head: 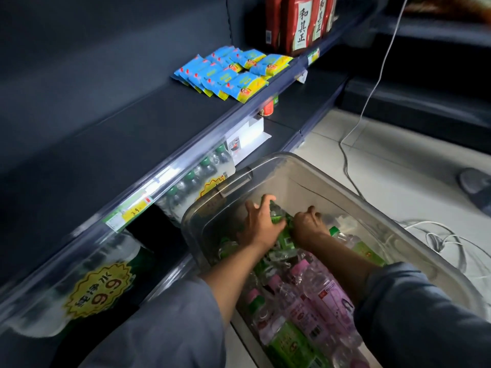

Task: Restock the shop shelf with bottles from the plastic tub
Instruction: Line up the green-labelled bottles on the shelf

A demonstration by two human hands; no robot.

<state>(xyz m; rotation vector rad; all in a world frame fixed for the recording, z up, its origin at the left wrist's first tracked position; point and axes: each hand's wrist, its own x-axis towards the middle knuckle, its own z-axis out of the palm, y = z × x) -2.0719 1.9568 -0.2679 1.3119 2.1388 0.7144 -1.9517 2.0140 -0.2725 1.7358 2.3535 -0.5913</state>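
We see both hands down in the clear plastic tub (297, 166), which stands on the floor just beside the dark shop shelf (148, 134). The left hand (259, 224) and the right hand (308, 224) meet over one green-label bottle (280, 219). This bottle lies with its long axis running from the upper left to the lower right, between the two palms; which end carries the cap we cannot tell, because the hands cover it. The grip of the left hand is curled round the bottle from the left, with the fingers partly spread on top. The grip of the right hand is closed on it from the right side. Under the forearms lie more bottles, the pink-label bottles (321, 301) near us and green ones beside them. On the upper board of the shelf lie blue and yellow packets (228, 73), and red cartons (300, 22) stand behind them.
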